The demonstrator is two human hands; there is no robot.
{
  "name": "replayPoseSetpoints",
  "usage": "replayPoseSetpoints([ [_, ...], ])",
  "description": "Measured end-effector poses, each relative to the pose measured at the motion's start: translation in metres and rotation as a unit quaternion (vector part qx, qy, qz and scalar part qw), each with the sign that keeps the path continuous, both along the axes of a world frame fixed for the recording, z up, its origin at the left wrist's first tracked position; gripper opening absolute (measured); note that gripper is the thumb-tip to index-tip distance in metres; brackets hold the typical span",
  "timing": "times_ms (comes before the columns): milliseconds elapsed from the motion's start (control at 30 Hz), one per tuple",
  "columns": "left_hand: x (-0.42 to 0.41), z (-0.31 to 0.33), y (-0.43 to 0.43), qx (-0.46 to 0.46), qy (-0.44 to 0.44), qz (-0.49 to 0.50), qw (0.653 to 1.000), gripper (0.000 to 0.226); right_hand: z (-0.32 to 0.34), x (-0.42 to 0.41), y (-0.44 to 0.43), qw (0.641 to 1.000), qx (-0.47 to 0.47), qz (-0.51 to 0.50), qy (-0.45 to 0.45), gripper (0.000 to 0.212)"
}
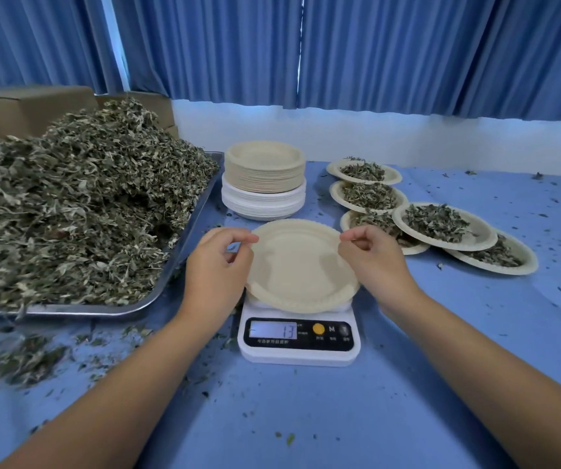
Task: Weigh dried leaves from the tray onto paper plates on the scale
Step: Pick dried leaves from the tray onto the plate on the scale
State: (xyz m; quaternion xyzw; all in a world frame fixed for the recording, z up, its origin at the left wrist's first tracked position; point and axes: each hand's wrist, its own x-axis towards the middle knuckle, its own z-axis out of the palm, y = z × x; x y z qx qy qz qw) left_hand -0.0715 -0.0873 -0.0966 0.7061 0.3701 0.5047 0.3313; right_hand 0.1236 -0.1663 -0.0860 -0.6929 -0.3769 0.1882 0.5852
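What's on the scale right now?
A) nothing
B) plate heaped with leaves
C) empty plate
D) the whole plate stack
C: a bare plate sits on the scale with no leaves in it; the filled plates lie off to the right.

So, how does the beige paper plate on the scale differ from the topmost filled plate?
The beige paper plate is empty; the filled plate holds dried leaves. The empty plate sits on the white scale, pinched by left hand and right hand; the filled one overlaps others. Both are round.
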Motion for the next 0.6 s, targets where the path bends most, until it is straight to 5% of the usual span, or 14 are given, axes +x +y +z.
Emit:
replayPoseSetpoints([
  [400,0.003,-0.006,0.009,-0.031,0.008,0.024,0.999,0.020,-0.007,0.003,0.002,1.000,-0.001,0.009,0.027,0.008],
  [600,0.002,-0.008,0.013,-0.124,-0.072,0.025,0.989,0.020,-0.005,0.001,-0.001,0.999,0.031,-0.021,0.037,0.016],
])
